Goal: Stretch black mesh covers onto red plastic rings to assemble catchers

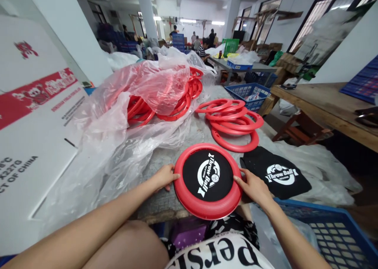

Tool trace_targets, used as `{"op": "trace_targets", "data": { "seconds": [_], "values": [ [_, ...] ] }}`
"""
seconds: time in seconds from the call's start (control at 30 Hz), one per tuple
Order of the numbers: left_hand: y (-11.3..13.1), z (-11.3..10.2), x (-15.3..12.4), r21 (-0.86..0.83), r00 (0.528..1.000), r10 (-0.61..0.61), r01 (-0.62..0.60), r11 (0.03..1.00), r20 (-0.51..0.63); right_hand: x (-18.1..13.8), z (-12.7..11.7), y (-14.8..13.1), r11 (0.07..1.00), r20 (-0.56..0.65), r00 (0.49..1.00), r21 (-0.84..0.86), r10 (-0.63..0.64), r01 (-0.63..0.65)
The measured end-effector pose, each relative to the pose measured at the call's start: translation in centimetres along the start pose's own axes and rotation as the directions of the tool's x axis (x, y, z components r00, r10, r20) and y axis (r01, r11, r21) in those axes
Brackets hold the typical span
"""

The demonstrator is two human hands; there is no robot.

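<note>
Between my two hands is a red throw disc [208,211] with a black fabric centre printed "Throw Ball" in white. It overhangs the table's near edge, close to my lap. My left hand [165,177] is closed on its left rim, thumb on top and fingers at the side and beneath. My right hand [252,185] grips the right rim, thumb on top, the other fingers partly hidden. To the right of the disc lies a black fabric piece [276,172] with the same white print. Behind the disc several red plastic rings [236,146] are piled loosely.
A clear plastic bag [118,92] full of red rings spreads over the table's left side. A white carton [35,151] stands at far left. A blue crate [333,229] is by my right arm, another blue basket [248,94] farther back. A wooden bench [325,104] stands at right.
</note>
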State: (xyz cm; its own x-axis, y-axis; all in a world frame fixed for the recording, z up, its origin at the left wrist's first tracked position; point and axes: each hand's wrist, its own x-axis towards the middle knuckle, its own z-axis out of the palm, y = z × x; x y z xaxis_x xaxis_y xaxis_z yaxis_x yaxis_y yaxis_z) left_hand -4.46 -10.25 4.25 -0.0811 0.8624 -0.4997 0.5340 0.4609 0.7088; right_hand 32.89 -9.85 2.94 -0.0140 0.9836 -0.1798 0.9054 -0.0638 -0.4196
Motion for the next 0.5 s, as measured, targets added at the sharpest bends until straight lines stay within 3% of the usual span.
{"op": "trace_targets", "data": {
  "seconds": [0.13,0.3,0.4,0.5],
  "values": [
    [0.2,0.1,0.1,-0.141,1.000,0.020,-0.023,0.990,-0.022,0.3,0.6,-0.4,0.998,-0.014,0.999,0.041,-0.037,0.038],
    [0.8,-0.1,-0.5,-0.324,0.998,0.000,0.020,0.946,0.063,1.7,2.6,0.5,0.943,-0.149,0.987,0.317,-0.055,0.100],
    [1.4,-0.7,-1.4,-0.472,0.992,0.040,0.020,0.881,0.117,2.1,3.2,0.8,0.836,-0.291,0.956,0.517,-0.032,0.186],
    [2.4,-1.9,-3.0,-0.529,0.971,0.157,-0.038,0.848,0.182,1.8,2.3,-0.1,0.612,-0.324,0.946,0.752,0.020,0.245]
  ]
}}
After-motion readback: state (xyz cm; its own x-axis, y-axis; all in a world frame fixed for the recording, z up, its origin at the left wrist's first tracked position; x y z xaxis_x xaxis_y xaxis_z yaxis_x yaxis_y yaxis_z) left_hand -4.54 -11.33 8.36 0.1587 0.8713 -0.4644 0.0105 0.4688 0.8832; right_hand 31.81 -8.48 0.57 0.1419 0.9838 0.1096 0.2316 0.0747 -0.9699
